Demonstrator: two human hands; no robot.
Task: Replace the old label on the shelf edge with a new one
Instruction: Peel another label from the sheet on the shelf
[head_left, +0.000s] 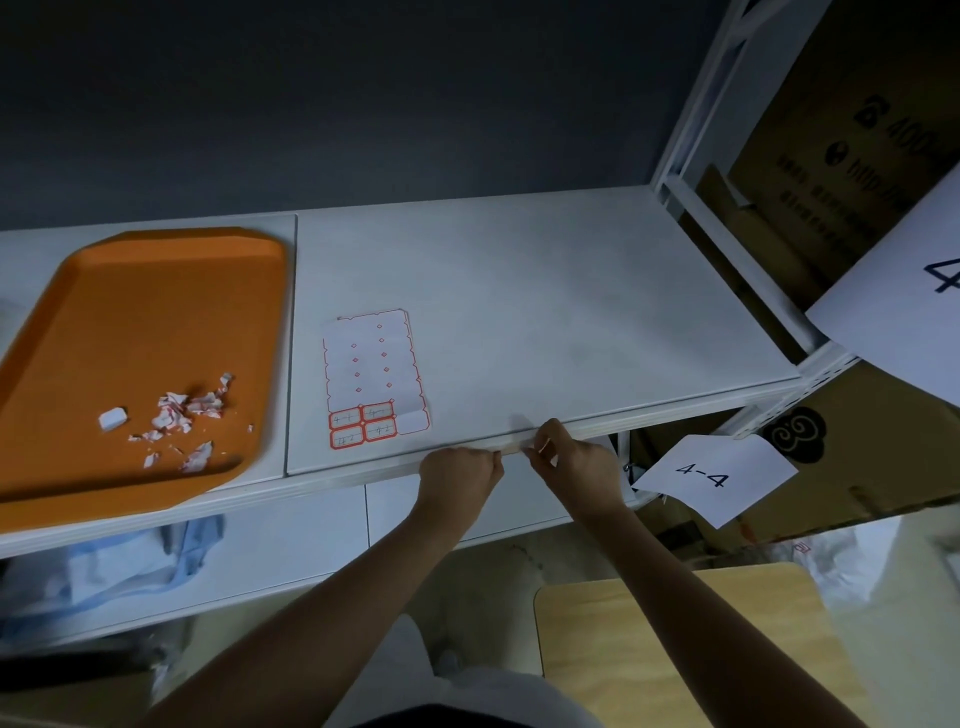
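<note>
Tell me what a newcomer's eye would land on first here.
The orange tray on the left of the shelf, with torn paper scraps in its near part, stands out first. Next come the left hand and right hand, close together at the shelf's front edge, and the sticker sheet lying behind and left of them. A paper sign marked 4-4 hangs lower right.

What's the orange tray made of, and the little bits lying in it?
The orange tray looks like moulded plastic: one even colour, matte, rounded raised rim. The bits look like torn paper label scraps, white with red print, crumpled and ragged-edged.
</note>
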